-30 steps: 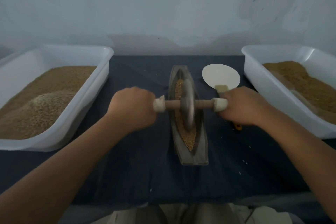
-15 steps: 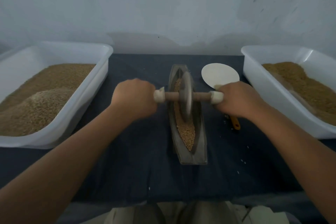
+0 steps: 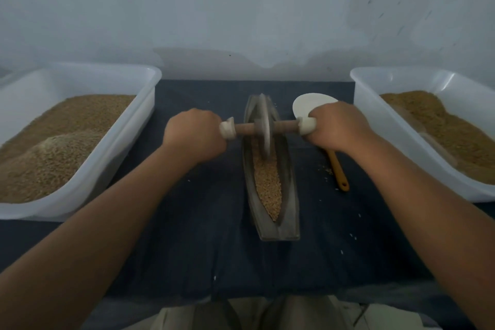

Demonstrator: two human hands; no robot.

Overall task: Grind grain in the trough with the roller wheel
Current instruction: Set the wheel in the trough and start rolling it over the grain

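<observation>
Tabletop (image 3: 201, 222) dark-clothed, pale wall (image 3: 241, 8) behind; left hand (image 3: 194, 136), right hand (image 3: 337, 126) fisted round roller wheel (image 3: 263, 126) handles above trough (image 3: 290, 195).

Cloth (image 3: 201, 222), trough (image 3: 290, 195), spoon (image 3: 338, 169), left tub (image 3: 128, 147), right tub (image 3: 401, 142)

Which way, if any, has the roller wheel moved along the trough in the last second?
Yes. The roller wheel has rolled away from the person, toward the far end of the trough, which stayed put; more grain shows behind it.
</observation>
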